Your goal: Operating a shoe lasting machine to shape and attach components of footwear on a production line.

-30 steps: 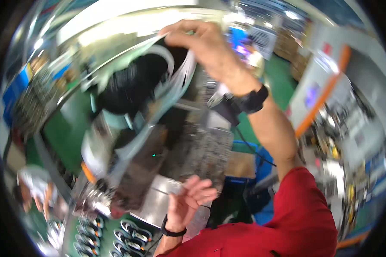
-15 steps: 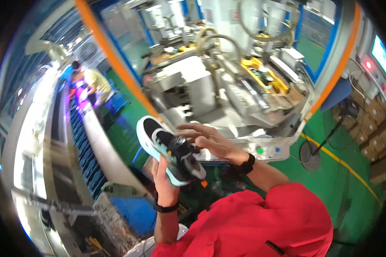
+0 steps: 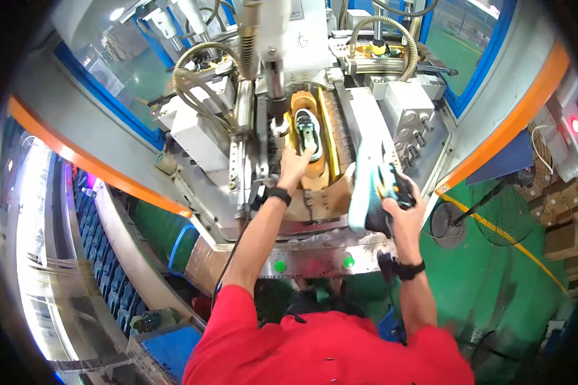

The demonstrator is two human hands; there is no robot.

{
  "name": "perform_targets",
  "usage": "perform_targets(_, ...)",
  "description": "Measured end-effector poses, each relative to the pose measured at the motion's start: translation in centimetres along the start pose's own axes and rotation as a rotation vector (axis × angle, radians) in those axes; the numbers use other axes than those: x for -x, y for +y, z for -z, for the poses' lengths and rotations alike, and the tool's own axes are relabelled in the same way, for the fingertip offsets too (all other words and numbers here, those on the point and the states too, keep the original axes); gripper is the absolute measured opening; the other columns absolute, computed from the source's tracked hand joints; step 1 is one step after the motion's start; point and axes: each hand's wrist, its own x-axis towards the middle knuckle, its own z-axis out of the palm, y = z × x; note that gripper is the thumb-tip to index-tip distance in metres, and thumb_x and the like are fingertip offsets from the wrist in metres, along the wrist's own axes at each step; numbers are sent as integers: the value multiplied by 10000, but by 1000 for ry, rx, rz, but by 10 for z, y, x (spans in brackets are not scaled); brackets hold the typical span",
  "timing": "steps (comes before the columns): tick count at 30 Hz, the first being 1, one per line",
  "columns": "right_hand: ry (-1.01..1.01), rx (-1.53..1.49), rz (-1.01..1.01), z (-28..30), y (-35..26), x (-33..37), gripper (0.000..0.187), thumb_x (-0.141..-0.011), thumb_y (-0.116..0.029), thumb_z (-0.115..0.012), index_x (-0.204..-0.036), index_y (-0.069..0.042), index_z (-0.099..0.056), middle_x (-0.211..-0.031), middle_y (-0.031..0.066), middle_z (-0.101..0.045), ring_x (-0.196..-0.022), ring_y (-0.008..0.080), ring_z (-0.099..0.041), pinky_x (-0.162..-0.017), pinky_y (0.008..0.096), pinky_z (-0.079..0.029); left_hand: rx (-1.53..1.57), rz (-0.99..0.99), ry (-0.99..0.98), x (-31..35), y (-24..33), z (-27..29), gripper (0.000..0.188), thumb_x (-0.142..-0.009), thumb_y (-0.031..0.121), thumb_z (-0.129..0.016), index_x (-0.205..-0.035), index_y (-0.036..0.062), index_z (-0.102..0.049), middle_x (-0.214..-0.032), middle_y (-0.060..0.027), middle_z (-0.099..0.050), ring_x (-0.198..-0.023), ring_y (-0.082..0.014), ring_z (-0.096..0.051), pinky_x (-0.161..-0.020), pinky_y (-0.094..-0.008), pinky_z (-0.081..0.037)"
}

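In my right hand is a sneaker with a black upper and a pale blue sole. It is held up in front of the machine, tilted, with its sole turned to the left; my thumb and fingers close on the dark upper. A second sneaker, dark with a white rim, lies in the machine's yellow-orange cradle. My left hand reaches in to its near end, and the fingers close on it there. Part of that shoe's near end is hidden by the hand.
White machine blocks with hoses flank the cradle, and a vertical press rod stands just left of it. Green buttons sit on the front panel. Orange-edged posts frame the opening. At the right stands a fan; a conveyor runs along the left.
My view has turned left toward the machine's cradle. The left hand has let go of the held sneaker and reached the second one; my right hand now carries the first alone.
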Motion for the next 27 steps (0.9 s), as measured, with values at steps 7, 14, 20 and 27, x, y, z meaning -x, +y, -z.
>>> perform_targets(7, 228, 206, -5, 32, -8, -13, 527, -681, -33, -679, -1196, 23, -579, -1042, 69, -632, -923, 145, -596, -870, 279, -479, -184, 129, 142, -106, -61, -50, 820, -730, 259, -729, -1369, -69, -331, -1233, -302, -558, -1140, -442, -558, -996, -469, -435)
perform_targets(14, -2, 433, 37, -17, -16, -128, 457, -670, -133, -737, -1084, 32, -635, -941, 97, -686, -833, 157, -635, -764, 285, -510, 948, 441, -176, -52, -25, 23, 199, -764, 21, -712, -959, -3, -683, -923, -98, -710, -805, -244, -695, -733, -335, -549)
perform_targets(20, -362, 1013, 24, -171, 47, -214, 513, -605, -302, -779, -987, 28, -688, -982, 222, -697, -885, 344, -684, -788, 381, -541, 990, 533, -376, 130, 0, 150, 299, -852, 76, -658, -1135, -4, -609, -983, -80, -688, -824, -165, -681, -713, -330, -570)
perform_targets(27, -250, 1174, 161, -302, 156, -185, 405, -745, -178, -639, -1069, 60, -593, -943, 232, -695, -894, 362, -693, -816, 429, -549, 941, 471, 109, 286, -40, 262, 531, -763, 20, -695, -1261, -47, -525, -1080, -81, -648, -929, -183, -656, -833, -305, -534)
